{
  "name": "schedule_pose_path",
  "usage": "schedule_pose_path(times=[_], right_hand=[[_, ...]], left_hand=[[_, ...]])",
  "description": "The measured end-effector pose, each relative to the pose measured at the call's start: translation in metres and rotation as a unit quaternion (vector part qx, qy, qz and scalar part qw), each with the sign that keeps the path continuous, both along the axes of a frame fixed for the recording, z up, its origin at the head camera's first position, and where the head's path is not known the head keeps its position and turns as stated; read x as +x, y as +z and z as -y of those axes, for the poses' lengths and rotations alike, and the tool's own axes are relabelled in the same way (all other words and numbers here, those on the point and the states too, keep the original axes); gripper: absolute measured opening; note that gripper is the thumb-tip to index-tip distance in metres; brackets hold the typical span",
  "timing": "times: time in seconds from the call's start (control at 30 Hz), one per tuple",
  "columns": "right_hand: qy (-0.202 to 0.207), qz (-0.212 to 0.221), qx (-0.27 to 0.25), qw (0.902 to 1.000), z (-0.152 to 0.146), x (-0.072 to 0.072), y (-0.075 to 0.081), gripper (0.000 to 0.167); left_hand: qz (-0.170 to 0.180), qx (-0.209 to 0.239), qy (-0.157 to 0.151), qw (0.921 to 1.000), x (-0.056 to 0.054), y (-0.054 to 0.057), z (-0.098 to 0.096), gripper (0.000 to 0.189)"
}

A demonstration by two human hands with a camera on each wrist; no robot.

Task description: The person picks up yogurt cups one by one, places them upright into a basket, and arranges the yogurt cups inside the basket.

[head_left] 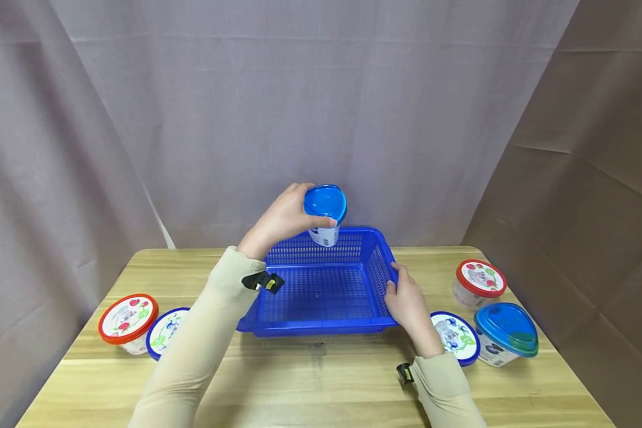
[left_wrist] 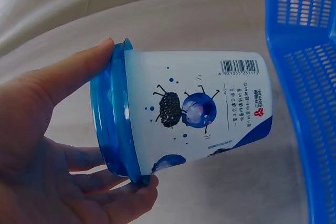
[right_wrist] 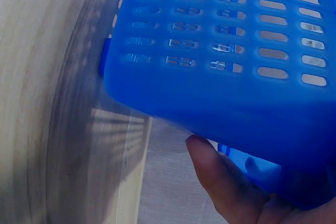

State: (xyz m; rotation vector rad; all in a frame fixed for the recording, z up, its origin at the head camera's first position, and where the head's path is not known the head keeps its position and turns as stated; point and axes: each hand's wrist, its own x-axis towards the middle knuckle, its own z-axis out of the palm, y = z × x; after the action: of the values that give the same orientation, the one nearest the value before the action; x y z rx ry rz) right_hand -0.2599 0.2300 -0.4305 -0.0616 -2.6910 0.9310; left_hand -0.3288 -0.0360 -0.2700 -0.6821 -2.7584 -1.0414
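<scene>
My left hand (head_left: 286, 214) grips a white yogurt tub (head_left: 325, 203) by its blue lid, thumb on one side and fingers on the other. The tub is held up over the back rim of a blue plastic basket (head_left: 321, 326). Blueberry pictures and a barcode show on the tub's side (left_wrist: 194, 103) in the left wrist view. At the basket's right side, my right hand (head_left: 408, 300) holds the rim. In the right wrist view the thumb (right_wrist: 218, 174) lies against the slotted basket wall (right_wrist: 220, 93); the other fingers are mostly hidden.
On the table's left are a red-lidded tub (head_left: 128, 319) and a blue-rimmed tub (head_left: 166, 334), partly behind my sleeve. To the right stand a red-lidded tub (head_left: 481, 278), a blue-rimmed tub (head_left: 456, 337) and a blue-lidded tub (head_left: 505, 330). A grey curtain (head_left: 321, 107) hangs behind.
</scene>
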Motion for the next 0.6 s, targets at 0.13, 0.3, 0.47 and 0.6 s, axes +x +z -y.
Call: schedule_pose_path(times=[0.13, 0.3, 0.47, 0.6], right_hand=[[-0.004, -0.006, -0.002, 1.0, -0.003, 0.001, 0.0, 0.048], [-0.006, -0.014, 0.0, 0.9999, -0.003, 0.004, 0.0, 0.047], [-0.004, -0.013, 0.0, 0.9999, 0.003, 0.004, -0.001, 0.047], [0.004, -0.021, 0.003, 0.9998, 0.009, 0.003, -0.002, 0.046]], left_hand=[[-0.006, -0.001, -0.006, 1.0, -0.002, -0.01, -0.017, 0.094], [-0.005, -0.01, -0.012, 0.9999, -0.011, -0.03, -0.037, 0.096], [0.004, -0.021, -0.027, 0.9994, -0.02, -0.05, -0.048, 0.098], [0.015, -0.022, -0.029, 0.9992, -0.022, -0.064, -0.051, 0.097]])
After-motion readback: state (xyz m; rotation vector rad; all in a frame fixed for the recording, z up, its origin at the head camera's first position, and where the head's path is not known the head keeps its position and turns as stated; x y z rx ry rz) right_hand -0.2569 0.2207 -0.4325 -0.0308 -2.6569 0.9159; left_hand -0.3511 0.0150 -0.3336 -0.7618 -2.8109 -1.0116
